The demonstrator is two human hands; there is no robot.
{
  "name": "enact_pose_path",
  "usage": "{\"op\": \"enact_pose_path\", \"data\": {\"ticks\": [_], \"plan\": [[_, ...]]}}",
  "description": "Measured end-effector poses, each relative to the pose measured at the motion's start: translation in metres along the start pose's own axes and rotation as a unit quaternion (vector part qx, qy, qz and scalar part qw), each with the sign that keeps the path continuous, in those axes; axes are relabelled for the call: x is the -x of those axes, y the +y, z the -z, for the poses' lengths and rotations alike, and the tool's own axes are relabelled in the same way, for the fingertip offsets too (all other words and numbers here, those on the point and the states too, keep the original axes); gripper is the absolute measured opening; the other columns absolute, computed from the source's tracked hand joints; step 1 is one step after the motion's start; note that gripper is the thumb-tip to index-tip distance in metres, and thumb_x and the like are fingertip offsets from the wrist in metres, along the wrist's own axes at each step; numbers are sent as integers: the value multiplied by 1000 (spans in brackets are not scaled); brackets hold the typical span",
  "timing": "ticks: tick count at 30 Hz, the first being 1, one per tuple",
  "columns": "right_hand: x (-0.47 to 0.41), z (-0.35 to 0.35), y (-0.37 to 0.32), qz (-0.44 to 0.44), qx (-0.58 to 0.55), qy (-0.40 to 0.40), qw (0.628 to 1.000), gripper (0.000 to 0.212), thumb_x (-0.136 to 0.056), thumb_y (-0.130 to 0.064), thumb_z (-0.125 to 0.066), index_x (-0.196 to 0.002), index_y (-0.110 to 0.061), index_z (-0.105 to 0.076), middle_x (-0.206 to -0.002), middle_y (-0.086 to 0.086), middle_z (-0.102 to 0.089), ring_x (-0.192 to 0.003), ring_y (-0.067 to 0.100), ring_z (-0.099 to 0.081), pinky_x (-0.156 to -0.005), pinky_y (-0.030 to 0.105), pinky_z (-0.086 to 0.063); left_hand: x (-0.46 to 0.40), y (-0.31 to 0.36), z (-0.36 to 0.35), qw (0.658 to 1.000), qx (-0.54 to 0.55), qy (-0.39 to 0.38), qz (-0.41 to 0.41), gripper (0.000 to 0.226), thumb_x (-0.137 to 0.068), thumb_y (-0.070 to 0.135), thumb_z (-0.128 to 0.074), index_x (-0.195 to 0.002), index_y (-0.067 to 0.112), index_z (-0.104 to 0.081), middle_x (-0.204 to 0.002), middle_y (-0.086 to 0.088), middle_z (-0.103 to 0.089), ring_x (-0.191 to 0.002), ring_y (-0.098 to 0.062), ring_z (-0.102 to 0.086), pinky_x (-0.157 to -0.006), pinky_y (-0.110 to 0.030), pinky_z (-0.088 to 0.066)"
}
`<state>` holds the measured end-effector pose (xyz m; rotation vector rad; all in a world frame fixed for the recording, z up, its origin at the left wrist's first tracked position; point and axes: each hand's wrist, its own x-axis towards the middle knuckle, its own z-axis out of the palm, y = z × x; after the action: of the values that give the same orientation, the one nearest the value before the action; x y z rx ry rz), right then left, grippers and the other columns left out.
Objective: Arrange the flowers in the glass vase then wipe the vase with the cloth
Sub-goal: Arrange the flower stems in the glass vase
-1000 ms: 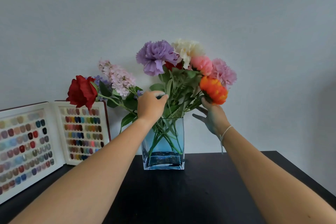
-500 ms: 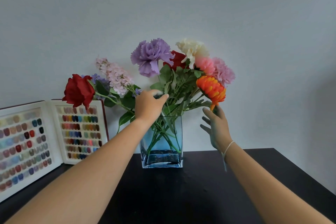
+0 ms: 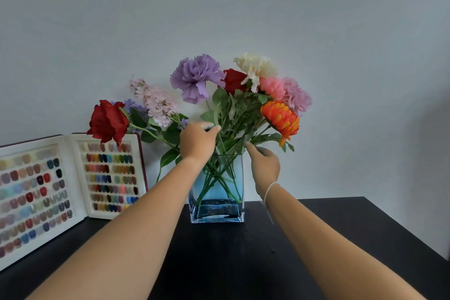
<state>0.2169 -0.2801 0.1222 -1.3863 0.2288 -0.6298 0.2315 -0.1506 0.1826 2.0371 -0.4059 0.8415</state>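
Note:
A square blue-tinted glass vase (image 3: 216, 204) stands on the black table (image 3: 243, 258) near the wall, with several flowers in it. A purple carnation (image 3: 193, 77), a cream bloom (image 3: 255, 67), pink blooms and an orange flower (image 3: 280, 118) stand up; a red rose (image 3: 108, 120) and a pale pink spray (image 3: 154, 100) lean left. My left hand (image 3: 197, 141) is closed on green stems just above the vase rim. At the vase's right top corner, my right hand (image 3: 265, 163) touches the stems under the orange flower, fingers pinched. No cloth is in view.
An open book of coloured nail samples (image 3: 60, 185) leans against the wall at the left, its right page close to the vase. The grey wall rises right behind the flowers. The table's right edge (image 3: 401, 226) runs diagonally at the right.
My right hand dropped from under the orange flower, then moved in left to the stems at the vase rim. The purple carnation and the bunch shifted slightly left. My left hand stayed on the stems.

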Motion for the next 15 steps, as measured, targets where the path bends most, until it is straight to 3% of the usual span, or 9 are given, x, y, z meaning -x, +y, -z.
{"op": "enact_pose_path", "data": {"ticks": [5, 8, 10, 13, 15], "plan": [[-7, -16, -11, 2, 3, 39, 999, 16, -79, -34, -62, -69, -21, -63, -62, -9, -55, -60, 6, -49, -58, 25, -40, 2, 6, -4, 1000, 2, 2, -6, 51, -85, 22, -58, -40, 22, -35, -39, 5, -34, -43, -11, -32, -41, -18, -19], [-9, -20, -11, -4, -14, 54, 998, 10, -80, -25, -60, -72, -20, -63, -62, -9, -56, -61, 8, -51, -62, 26, -39, 1, 6, -5, 1000, 4, -7, -18, 44, -85, 23, -58, -43, 16, -46, -42, -1, -41, -45, -14, -35, -40, -16, -22], [-9, -20, -10, -2, -32, 54, 998, 10, -82, -21, -59, -73, -19, -62, -63, -8, -56, -60, 6, -50, -61, 25, -39, 0, 2, -4, 1000, 6, -11, -12, 39, -86, 24, -57, -50, 10, -53, -46, -4, -45, -48, -15, -37, -44, -23, -25], [-11, -18, -8, 8, -52, 35, 998, 15, -86, -16, -56, -95, -8, -66, -79, -1, -60, -72, 16, -54, -73, 28, -42, -1, -4, -1, 1000, 11, -4, -1, 43, -85, 24, -58, -45, 14, -44, -43, 1, -38, -47, -14, -34, -44, -22, -22], [-15, -15, -9, 8, -65, 19, 998, 18, -88, -14, -53, -101, -7, -64, -83, 0, -61, -75, 18, -54, -73, 29, -43, -2, -5, 0, 1000, 22, -13, 5, 38, -85, 24, -58, -50, 12, -51, -48, -5, -47, -52, -18, -39, -50, -24, -29]]}}
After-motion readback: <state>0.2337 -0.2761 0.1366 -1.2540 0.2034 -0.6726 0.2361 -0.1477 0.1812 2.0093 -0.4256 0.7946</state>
